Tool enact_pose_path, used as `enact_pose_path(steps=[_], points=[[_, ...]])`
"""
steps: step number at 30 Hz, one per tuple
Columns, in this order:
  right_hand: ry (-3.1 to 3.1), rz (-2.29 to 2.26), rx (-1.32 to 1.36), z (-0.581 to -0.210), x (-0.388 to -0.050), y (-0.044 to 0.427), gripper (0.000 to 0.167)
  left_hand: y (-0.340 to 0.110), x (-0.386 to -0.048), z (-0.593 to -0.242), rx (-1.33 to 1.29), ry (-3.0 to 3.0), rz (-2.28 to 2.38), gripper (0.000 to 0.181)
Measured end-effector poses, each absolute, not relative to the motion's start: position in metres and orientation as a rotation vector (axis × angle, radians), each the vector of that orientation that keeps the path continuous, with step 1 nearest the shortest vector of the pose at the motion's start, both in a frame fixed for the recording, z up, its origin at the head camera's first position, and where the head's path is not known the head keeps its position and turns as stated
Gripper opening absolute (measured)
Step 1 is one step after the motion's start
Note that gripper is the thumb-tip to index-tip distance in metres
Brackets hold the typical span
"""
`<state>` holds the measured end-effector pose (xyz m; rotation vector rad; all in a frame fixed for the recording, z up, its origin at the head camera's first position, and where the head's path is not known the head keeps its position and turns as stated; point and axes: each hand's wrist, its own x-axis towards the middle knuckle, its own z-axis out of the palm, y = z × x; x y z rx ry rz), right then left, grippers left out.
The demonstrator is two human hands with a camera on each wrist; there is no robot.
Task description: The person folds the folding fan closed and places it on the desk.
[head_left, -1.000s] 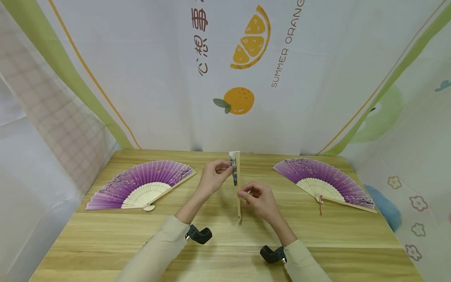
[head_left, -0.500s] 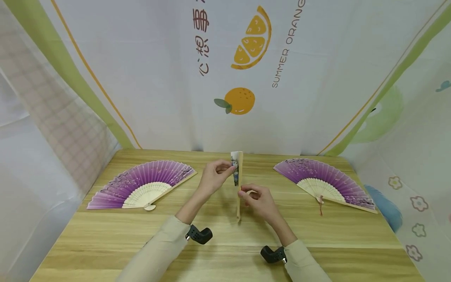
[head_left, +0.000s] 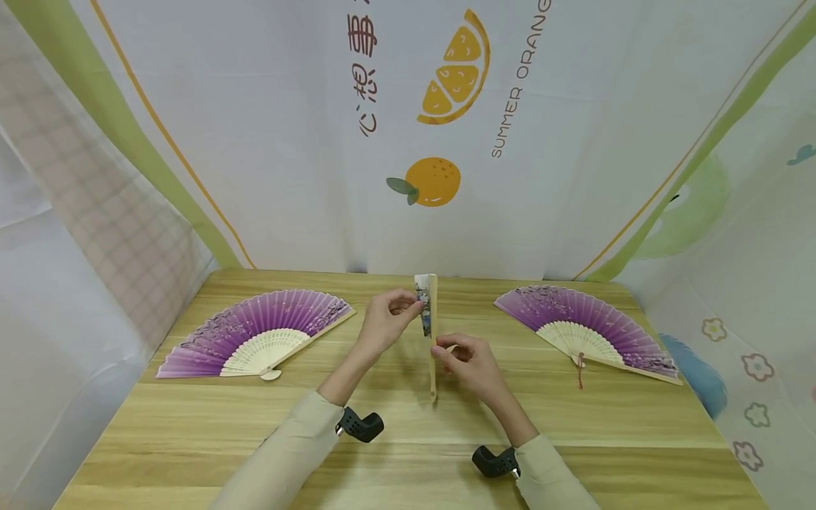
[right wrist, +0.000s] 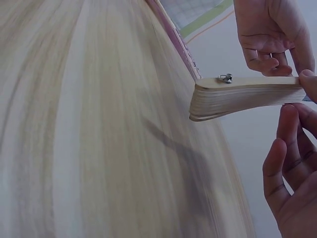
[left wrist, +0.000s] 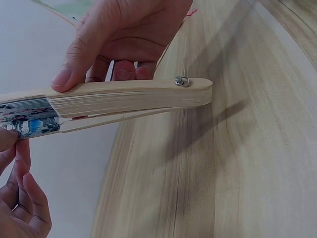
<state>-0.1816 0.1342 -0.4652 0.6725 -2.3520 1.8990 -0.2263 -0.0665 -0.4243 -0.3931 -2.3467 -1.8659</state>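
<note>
A nearly folded hand fan (head_left: 433,372) is held upright, edge-on, above the middle of the table. Its light wooden ribs (left wrist: 129,102) lie stacked, with one outer rib slightly apart, and a metal pin with a small ring (left wrist: 181,81) joins them at the bottom end. Blue-and-white patterned leaf (head_left: 423,312) shows near the top. My left hand (head_left: 387,319) pinches that leaf between thumb and fingers. Lower down, my right hand (head_left: 470,360) pinches the ribs, thumb on one side and fingertips on the other, as the right wrist view shows for this hand (right wrist: 297,183).
Two purple folding fans lie spread on the wooden table (head_left: 382,467): one on the left (head_left: 270,319), one on the right (head_left: 564,304) with a red tassel (head_left: 580,375). A printed white cloth (head_left: 287,177) hangs behind the table's far edge.
The held fan has turned very slightly, shifting a little right and then back left at its top. Both hands keep their pinch and stay almost where they were.
</note>
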Motion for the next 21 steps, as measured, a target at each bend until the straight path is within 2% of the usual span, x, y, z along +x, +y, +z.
enact_pose_path(steps=[10,21], points=[[-2.336,1.86,0.659,-0.435,-0.166,0.126,0.014,-0.065,-0.227,-0.426,-0.343,-2.345,-1.896,0.012],[-2.323,1.882,0.648,-0.436,-0.166,0.126,0.013,-0.066,-0.226,-0.426,-0.311,-2.349,-1.903,0.011]])
